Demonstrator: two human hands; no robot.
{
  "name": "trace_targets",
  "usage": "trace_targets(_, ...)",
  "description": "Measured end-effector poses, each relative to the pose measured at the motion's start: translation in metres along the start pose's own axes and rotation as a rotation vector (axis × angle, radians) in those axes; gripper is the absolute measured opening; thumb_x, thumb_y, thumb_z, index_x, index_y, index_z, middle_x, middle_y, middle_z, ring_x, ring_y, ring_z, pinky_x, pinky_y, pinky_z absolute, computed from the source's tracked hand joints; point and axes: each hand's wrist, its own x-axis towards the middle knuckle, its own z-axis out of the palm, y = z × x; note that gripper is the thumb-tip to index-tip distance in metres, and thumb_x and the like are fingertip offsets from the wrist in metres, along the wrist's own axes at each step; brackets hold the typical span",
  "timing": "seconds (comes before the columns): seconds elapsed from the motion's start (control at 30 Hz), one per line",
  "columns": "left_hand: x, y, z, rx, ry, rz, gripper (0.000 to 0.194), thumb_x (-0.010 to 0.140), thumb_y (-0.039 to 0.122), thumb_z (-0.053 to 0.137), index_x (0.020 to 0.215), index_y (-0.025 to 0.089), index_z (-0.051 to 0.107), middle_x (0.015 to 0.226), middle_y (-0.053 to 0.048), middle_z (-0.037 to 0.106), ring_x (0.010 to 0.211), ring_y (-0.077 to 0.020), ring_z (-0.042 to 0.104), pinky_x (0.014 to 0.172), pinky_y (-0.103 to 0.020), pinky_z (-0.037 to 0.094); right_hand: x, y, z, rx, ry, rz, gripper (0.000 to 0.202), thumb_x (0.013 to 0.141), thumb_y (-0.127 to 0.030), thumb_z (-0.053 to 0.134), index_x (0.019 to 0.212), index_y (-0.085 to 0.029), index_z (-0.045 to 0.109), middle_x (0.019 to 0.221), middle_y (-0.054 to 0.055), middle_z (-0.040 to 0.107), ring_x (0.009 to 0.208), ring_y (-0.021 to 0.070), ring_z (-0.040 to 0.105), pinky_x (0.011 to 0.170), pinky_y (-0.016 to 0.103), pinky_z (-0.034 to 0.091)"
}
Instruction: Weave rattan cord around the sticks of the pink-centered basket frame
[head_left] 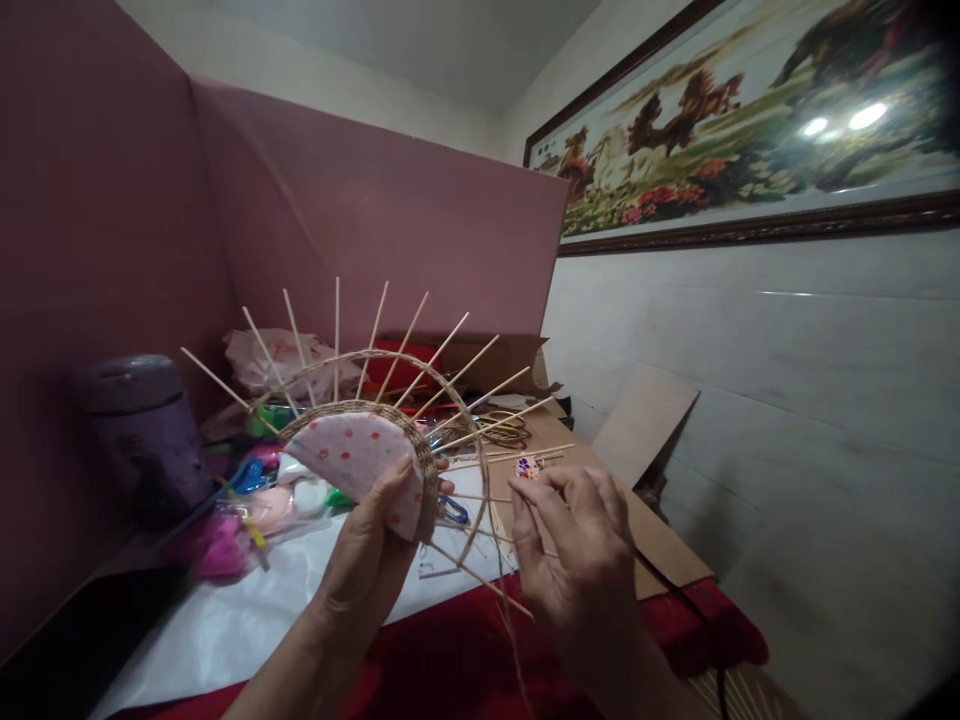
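My left hand (375,535) grips a half-round craft piece (349,450), its thumb on the front and fingers behind. The piece is faced with white cloth with red dots and edged with rows of brown twine (429,480). Thin wooden sticks (337,330) fan out from it, and a wider arc of twine (472,430) crosses them. To the right, my right hand (574,530) is closed, thumb and fingertips pinching a small white piece with purple and orange patterning (527,467). Its exact kind I cannot make out. A loose twine end (514,640) hangs between the hands.
A purple flask (146,440) stands at the left. Colourful bagged craft materials (270,505) lie on white sheeting (225,620) over a red cloth (442,660). Loose sticks and a coil of cord (506,428) rest on cardboard (652,540). Pink panels (390,220) rise behind.
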Motion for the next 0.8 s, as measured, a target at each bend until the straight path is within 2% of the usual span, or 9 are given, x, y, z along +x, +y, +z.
trace_targets(0.2, -0.002, -0.001, -0.001, 0.022, -0.011, 0.005, 0.020, 0.071, 0.020, 0.065, 0.089, 0.012, 0.063, 0.080, -0.007, 0.068, 0.064, -0.0146, 0.063, 0.055, -0.023, 0.051, -0.002, -0.003, 0.013, 0.004, -0.081, 0.070, 0.017, 0.081, -0.017, 0.050, 0.085, -0.015, 0.067, 0.077, 0.008, 0.059, 0.078, 0.0225, 0.049, 0.073, 0.040, 0.039)
trace_targets(0.47, -0.001, -0.002, -0.001, 0.009, 0.012, -0.011, 0.023, 0.067, 0.019, 0.068, 0.088, 0.012, 0.062, 0.076, -0.007, 0.068, 0.062, -0.0151, 0.063, 0.054, -0.024, 0.051, -0.002, -0.005, 0.014, 0.052, -0.116, 0.063, 0.021, 0.084, -0.017, 0.046, 0.087, -0.016, 0.066, 0.079, 0.008, 0.060, 0.081, 0.0229, 0.049, 0.076, 0.040, 0.038)
trace_targets(0.7, -0.004, -0.001, 0.005, 0.033, 0.029, 0.013, 0.017, 0.067, 0.019, 0.068, 0.082, 0.012, 0.063, 0.074, -0.005, 0.068, 0.061, -0.0145, 0.062, 0.051, -0.023, 0.050, -0.002, -0.004, 0.014, 0.048, 0.018, 0.030, 0.017, 0.081, -0.015, 0.051, 0.087, -0.014, 0.067, 0.077, 0.008, 0.060, 0.078, 0.0221, 0.050, 0.075, 0.040, 0.039)
trace_targets(0.8, -0.003, -0.001, 0.005, 0.030, 0.039, 0.004, 0.015, 0.066, 0.019, 0.068, 0.079, 0.012, 0.064, 0.071, -0.005, 0.067, 0.060, -0.0143, 0.062, 0.050, -0.023, 0.050, -0.001, -0.003, 0.015, 0.043, -0.002, 0.015, 0.020, 0.081, -0.014, 0.050, 0.091, -0.014, 0.067, 0.077, 0.008, 0.060, 0.079, 0.0222, 0.050, 0.075, 0.040, 0.039)
